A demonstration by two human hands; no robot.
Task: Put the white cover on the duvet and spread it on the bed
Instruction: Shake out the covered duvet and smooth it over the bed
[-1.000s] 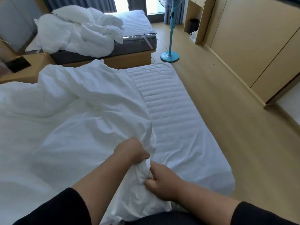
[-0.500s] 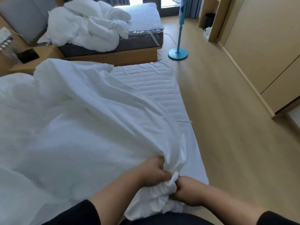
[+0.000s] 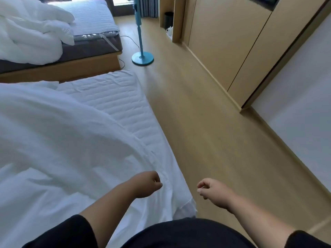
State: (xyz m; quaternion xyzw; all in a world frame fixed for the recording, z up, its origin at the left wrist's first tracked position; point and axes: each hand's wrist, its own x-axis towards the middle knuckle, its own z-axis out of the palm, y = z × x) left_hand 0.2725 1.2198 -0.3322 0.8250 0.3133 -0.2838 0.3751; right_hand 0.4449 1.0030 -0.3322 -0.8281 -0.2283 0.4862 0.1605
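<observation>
a bedroom is showing here; two low beds (image 3: 111,97) are sitting side by side; a blue standing fan (image 3: 142,58) and wooden wardrobes (image 3: 223,42) are lining the floor

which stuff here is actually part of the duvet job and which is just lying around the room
Part of the job:
- white duvet in its cover, lying on the near bed
- near bed's quilted mattress pad
- left hand, fingers loosely curled, holding nothing
- right hand, the same, over the floor

Just lying about:
- heap of white bedding on the far bed
- blue standing fan
- black bin
- wardrobe doors
</observation>
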